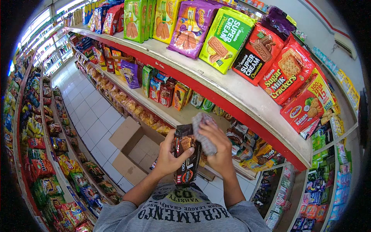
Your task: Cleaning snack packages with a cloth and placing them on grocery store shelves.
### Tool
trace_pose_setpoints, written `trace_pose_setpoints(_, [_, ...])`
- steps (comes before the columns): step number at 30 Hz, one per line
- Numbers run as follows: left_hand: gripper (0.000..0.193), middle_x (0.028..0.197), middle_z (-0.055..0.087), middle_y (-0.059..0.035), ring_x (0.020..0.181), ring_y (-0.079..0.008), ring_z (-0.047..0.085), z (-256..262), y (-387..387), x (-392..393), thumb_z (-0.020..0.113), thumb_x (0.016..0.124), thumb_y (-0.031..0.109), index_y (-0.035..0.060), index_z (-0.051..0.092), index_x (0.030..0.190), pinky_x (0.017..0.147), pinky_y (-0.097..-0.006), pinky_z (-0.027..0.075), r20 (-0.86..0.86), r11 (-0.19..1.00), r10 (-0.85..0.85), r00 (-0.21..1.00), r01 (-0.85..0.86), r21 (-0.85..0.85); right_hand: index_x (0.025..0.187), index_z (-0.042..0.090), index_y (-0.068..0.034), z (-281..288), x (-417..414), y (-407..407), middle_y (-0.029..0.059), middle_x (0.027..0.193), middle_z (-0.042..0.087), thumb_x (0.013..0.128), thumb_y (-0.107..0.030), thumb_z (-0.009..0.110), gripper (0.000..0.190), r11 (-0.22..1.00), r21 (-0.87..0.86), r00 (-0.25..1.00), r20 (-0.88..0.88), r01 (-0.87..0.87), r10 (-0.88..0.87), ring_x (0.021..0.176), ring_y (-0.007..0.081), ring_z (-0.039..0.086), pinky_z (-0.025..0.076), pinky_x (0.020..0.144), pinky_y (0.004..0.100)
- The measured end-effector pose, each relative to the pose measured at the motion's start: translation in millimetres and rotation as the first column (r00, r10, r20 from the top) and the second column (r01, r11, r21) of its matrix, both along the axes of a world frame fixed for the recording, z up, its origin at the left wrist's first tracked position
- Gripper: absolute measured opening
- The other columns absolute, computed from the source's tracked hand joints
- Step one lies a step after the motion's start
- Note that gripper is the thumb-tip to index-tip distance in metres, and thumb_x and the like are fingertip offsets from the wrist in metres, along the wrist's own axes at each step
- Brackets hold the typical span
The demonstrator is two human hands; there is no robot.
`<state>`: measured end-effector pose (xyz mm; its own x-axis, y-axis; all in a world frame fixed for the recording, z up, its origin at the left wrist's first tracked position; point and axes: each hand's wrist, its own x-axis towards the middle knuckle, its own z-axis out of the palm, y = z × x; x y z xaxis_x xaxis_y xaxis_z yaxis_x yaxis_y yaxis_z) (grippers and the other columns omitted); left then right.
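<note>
My left hand (171, 158) grips a dark packet of chocolate wafers (187, 150) in front of my chest, its thumb across the printed front. The packet stands roughly upright and bears writing. In my right hand (216, 139) is a crumpled greyish cloth (205, 130), held against or just beside the packet's upper right edge. I cannot tell whether cloth and packet touch. Below and left of my hands, an open cardboard box (124, 136) sits on the tiled floor, its flaps spread; my left forearm hides part of it.
A shelf with a red front edge (203, 87) crosses ahead, bearing biscuit packs such as a green pineapple cream pack (224, 40). Lower tiers hold more snacks and bagged bread (127, 103). Another snack rack (43, 145) lines the left of the white-tiled aisle (87, 98).
</note>
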<state>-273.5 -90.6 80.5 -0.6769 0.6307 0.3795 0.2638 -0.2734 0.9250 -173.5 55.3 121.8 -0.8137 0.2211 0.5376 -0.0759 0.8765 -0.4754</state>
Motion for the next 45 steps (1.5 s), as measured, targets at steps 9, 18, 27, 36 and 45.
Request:
trace_pose_setpoints(9, [0.066, 0.119, 0.048, -0.0093, 0.112, -0.0181, 0.048, -49.7, -6.8, -17.6, 0.048, 0.097, 0.027, 0.003, 0.011, 0.145, 0.098, -0.0321, 0.036, 0.48, 0.846, -0.516, 0.71, 0.334, 0.415, 0.115, 0.058, 0.003, -28.0, -2.6, 23.0, 0.0121, 0.114, 0.062, 0.085, 0.004, 0.053, 0.031, 0.665, -0.745, 0.986, -0.138, -0.04, -0.095, 0.111, 0.0195, 0.055, 0.036, 0.1, 0.0327])
trace_pose_setpoints(18, [0.035, 0.104, 0.053, -0.0067, 0.094, -0.0092, 0.05, -32.5, 8.2, -13.9, 0.051, 0.096, 0.031, 0.0066, 0.034, 0.114, 0.081, -0.0239, 0.041, 0.266, 0.942, -0.264, 0.927, 0.188, 0.279, 0.116, 0.059, 0.003, -8.4, -18.0, -1.9, 0.016, 0.129, 0.054, 0.074, 0.009, 0.053, 0.042, 0.565, -0.716, 0.884, -0.157, -0.409, 0.441, 0.122, 0.0254, 0.049, 0.034, 0.104, 0.0364])
trace_pose_setpoints(27, [0.041, 0.095, 0.055, -0.005, 0.079, -0.0059, 0.051, -45.8, -0.7, -28.1, 0.059, 0.091, 0.029, 0.0088, 0.031, 0.113, 0.067, -0.0199, 0.041, 0.244, 0.942, -0.224, 0.943, 0.146, 0.302, 0.111, 0.062, 0.002, 15.3, 5.6, 3.4, 0.0176, 0.126, 0.056, 0.07, 0.01, 0.051, 0.043, 0.678, -0.597, 0.852, -0.019, -0.43, 0.524, 0.12, 0.0283, 0.052, 0.037, 0.102, 0.0377])
trace_pose_setpoints(36, [0.052, 0.086, 0.054, -0.0035, 0.071, -0.0056, 0.05, -30.3, 3.7, -19.9, 0.065, 0.088, 0.033, 0.0092, 0.029, 0.117, 0.062, -0.0194, 0.04, 0.225, 0.931, -0.297, 0.928, 0.229, 0.285, 0.109, 0.06, 0.005, 7.0, 2.5, 13.9, 0.0174, 0.121, 0.058, 0.071, 0.012, 0.044, 0.042, 0.632, -0.699, 0.932, -0.15, -0.336, 0.33, 0.121, 0.0268, 0.049, 0.034, 0.104, 0.038])
trace_pose_setpoints(45, [0.063, 0.078, 0.057, -0.0037, 0.062, -0.0053, 0.047, -38.4, 6.5, -39.1, 0.065, 0.085, 0.043, 0.0082, 0.028, 0.123, 0.055, -0.0199, 0.035, 0.227, 0.945, -0.274, 0.935, 0.217, 0.244, 0.117, 0.059, 0.004, -3.9, 8.6, 17.1, 0.0152, 0.125, 0.058, 0.074, 0.006, 0.057, 0.042, 0.484, -0.702, 0.767, -0.138, -0.522, 0.627, 0.124, 0.0283, 0.048, 0.031, 0.108, 0.0384])
